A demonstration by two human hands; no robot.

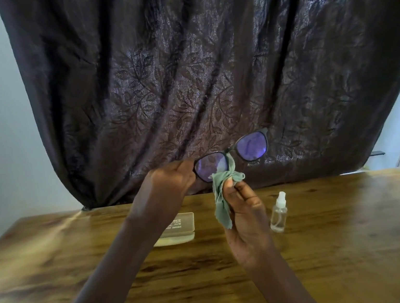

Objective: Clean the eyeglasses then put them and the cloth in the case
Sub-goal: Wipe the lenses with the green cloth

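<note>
1. The eyeglasses (253, 146), dark-framed with purple-tinted lenses, are held up in the air above the far part of the table (355, 233), tilted so that their right end sits higher.
2. The left hand (169, 180) grips the lower left end of the frame, with its fingers curled round it.
3. The right hand (246, 211) pinches a grey-green cloth (221, 199) and presses its upper part against 1 lens, the one next to the left hand. The rest of the cloth hangs loose down beside the palm.
4. The 2 hands are close together, joined only through the glasses and the cloth.
5. The case (181, 225), pale and flat with white print on top, lies on the table beneath the hands. The left forearm crosses in front of it and hides its left part, so whether it is open or closed cannot be told.
6. A small clear spray bottle (278, 214) with a white top stands upright on the table just to the right of the right hand, apart from the case.
7. A dark curtain (183, 65) with a leaf pattern hangs behind the table and fills most of the background, with pale wall on either side.
</note>
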